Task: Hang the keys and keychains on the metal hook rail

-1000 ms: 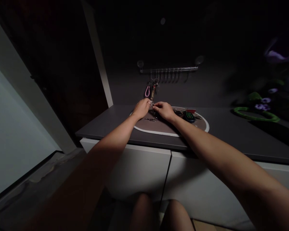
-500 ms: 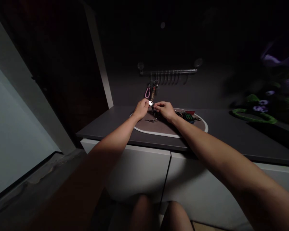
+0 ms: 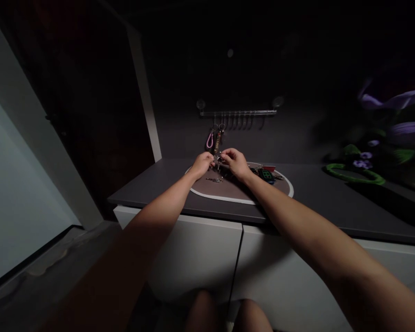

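Note:
My left hand (image 3: 202, 165) and my right hand (image 3: 235, 163) meet above an oval brown mat (image 3: 235, 190) with a white rim. Between their fingertips is a small metal key ring (image 3: 217, 160), partly hidden by my fingers. A small metal key (image 3: 214, 180) lies on the mat just below my hands. To the right of my right hand, a car key fob (image 3: 267, 175) with glowing green markings sits in a bunch of keys on the mat.
Pink (image 3: 210, 140) and brown (image 3: 218, 142) keychains hang from a wall-mounted hook rail (image 3: 238, 112) behind my hands. The mat rests on a dark grey countertop (image 3: 314, 198) above white cabinet doors (image 3: 193, 258). A green loop (image 3: 354, 174) and purple flowers (image 3: 394, 99) lie right.
The whole scene sits lower in the picture and has shifted slightly left. My right hand has risen a little. Both hands remain on the metal ring.

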